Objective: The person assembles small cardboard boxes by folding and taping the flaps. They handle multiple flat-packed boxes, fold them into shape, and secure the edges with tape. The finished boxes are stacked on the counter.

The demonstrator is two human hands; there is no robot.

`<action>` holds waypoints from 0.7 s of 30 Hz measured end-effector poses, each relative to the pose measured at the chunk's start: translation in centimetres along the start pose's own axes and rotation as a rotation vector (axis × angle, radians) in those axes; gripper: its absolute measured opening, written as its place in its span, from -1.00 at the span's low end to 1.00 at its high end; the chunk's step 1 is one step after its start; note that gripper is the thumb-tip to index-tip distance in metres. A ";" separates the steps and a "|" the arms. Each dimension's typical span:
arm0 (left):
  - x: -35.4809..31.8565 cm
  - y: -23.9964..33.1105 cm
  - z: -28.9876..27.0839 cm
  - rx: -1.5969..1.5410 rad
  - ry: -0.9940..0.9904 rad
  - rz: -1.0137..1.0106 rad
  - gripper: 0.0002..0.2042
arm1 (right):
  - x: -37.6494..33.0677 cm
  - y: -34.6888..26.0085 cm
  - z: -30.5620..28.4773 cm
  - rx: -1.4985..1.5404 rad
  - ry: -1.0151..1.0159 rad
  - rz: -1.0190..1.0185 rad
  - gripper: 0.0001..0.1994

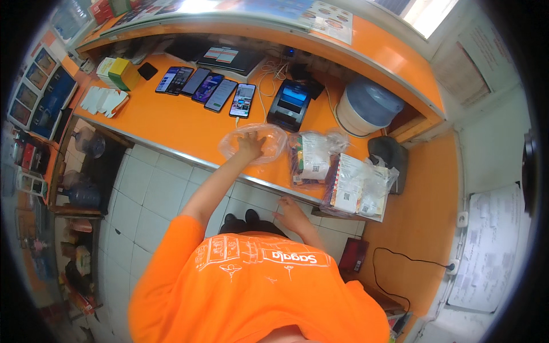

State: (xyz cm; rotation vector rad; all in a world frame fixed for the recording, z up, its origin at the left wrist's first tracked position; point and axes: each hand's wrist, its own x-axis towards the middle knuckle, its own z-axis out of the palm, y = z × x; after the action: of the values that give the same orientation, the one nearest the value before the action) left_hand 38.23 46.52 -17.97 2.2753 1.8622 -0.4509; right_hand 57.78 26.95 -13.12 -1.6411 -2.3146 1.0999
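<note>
My left hand (pixel 251 145) reaches across the orange counter (pixel 191 130), fingers spread over a crumpled clear plastic bag (pixel 273 150). Whether the fingertips press on the bag or lie inside it, I cannot tell. My right hand (pixel 291 214) hangs low, just in front of the counter's metal edge, with its fingers apart and nothing in them. Right of the bag lies a plastic-wrapped parcel (pixel 314 155) with a white label. A second wrapped bundle (pixel 347 182) with white papers sits nearer the right corner. Behind the bag stands a small black printer (pixel 290 104) with a lit blue top.
Several phones lie in a row, among them a lit phone (pixel 243 100) with a cable plugged in. A round white tub (pixel 366 108) with a blue-grey top stands at the back right. Stacked white cards (pixel 103 102) and a yellow-green box (pixel 123 74) are at left. A shelf (pixel 366 48) overhangs the back.
</note>
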 end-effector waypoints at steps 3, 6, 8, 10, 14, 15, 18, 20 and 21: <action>1.6 0.1 0.1 -0.051 -0.037 -0.096 -0.44 | -1.3 0.7 1.3 0.027 -0.099 0.043 -0.48; 2.6 -0.5 -0.3 -0.310 -0.054 -0.112 -0.52 | -2.0 0.7 1.9 0.036 -0.110 0.064 -0.48; 2.0 -0.8 -1.0 -0.433 -0.029 -0.088 -0.57 | -2.1 0.7 1.9 0.019 -0.093 0.072 -0.49; -0.2 -0.7 -2.1 -0.436 0.011 -0.041 -0.61 | -2.0 0.7 1.7 -0.002 -0.091 0.078 -0.49; -8.2 0.0 -4.3 -0.315 0.058 0.344 -0.65 | -1.6 1.1 1.3 -0.030 -0.087 0.113 -0.49; -10.4 -0.2 -4.5 -0.443 0.053 0.445 -0.64 | -1.4 1.2 1.3 -0.037 -0.093 0.115 -0.49; -15.7 -1.6 -3.6 -0.834 -0.577 0.772 -0.64 | -0.8 1.1 1.5 -0.079 -0.154 0.159 -0.49; -18.5 -2.6 -1.4 -1.095 -0.995 0.603 -0.64 | -0.1 0.7 1.9 -0.117 -0.217 0.184 -0.49; -20.1 -2.9 0.3 -1.186 -1.083 0.415 -0.64 | 0.4 0.4 2.2 -0.139 -0.257 0.188 -0.49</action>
State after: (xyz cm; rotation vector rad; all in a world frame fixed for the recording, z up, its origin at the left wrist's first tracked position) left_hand 31.79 28.39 -11.31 1.1061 0.6897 -0.2687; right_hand 56.93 26.27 -15.15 -1.9029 -2.4834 1.2831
